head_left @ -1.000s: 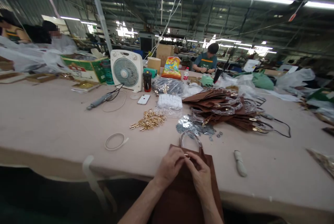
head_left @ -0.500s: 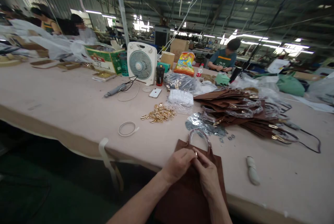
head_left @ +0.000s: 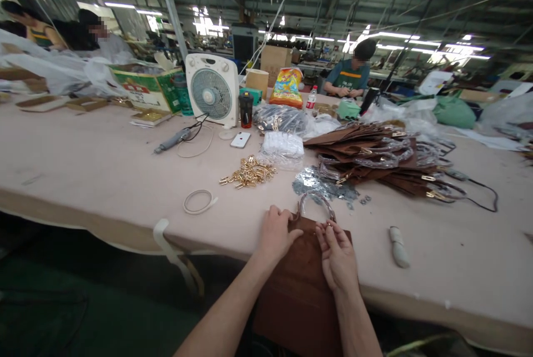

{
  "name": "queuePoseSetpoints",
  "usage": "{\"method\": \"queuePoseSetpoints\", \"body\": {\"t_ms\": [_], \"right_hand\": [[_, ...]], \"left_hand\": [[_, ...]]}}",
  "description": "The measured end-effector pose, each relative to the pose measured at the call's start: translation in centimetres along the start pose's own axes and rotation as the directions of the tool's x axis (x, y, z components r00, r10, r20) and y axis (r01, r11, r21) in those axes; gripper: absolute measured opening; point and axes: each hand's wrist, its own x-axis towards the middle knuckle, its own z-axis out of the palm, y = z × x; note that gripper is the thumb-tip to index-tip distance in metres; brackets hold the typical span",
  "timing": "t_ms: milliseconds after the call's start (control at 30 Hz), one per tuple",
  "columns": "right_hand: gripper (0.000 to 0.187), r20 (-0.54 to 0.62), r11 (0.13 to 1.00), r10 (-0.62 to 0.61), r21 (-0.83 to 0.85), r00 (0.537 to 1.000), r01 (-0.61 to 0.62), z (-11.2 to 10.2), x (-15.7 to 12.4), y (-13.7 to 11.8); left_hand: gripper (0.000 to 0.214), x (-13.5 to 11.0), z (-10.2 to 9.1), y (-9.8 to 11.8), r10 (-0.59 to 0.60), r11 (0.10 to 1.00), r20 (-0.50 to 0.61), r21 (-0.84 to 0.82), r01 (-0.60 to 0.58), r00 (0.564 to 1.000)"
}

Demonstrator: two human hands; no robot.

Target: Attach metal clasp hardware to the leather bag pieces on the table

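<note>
A brown handbag leans against the table's front edge, its top part over the tabletop. Its looped handle is wrapped in clear plastic and stands up. My left hand rests at the bag's upper left edge, thumb spread away from the fingers across the front. At the upper right, by the handle's base, my right hand pinches something small between thumb and fingertips. Only a tiny glint of it shows. Beyond the bag lie a pile of gold-coloured metal fittings and a heap of thin silvery plates.
Brown bags with wrapped handles are stacked at right. A pale rolled bundle and a coil of tape lie nearer. Behind are a corded hand tool, a phone, and a fan. A co-worker works across the table.
My hands have come apart from where they met at a small gold piece. The left moved to the bag's left edge, the right toward its upper right. The view has shifted slightly.
</note>
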Motion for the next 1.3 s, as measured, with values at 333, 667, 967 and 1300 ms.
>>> {"method": "queuePoseSetpoints", "body": {"t_ms": [333,667,967,1300], "right_hand": [[0.047,-0.015,0.867,-0.237,-0.454,0.971,0.205,0.3,-1.0,0.6],[0.048,0.139,0.838,-0.155,-0.506,0.978,0.204,2.4,-1.3,0.1],[0.033,0.239,0.725,-0.289,-0.578,0.927,0.375,3.3,-2.8,1.2],[0.038,0.193,0.740,-0.257,-0.591,0.947,0.321,4.0,-3.2,1.0]], "left_hand": [[0.016,-2.5,0.4,-0.1,-0.111,0.927,-0.300,-0.374,-0.010,0.947],[0.029,-1.0,1.1,-0.7,-0.358,0.450,0.025,-0.871,0.196,0.933],[0.041,-1.2,-0.8,-0.4,-0.149,0.063,0.202,-0.975,0.213,0.968],[0.044,-1.6,0.5,-1.6,-0.239,0.152,0.165,-0.967,0.205,0.957]]}}
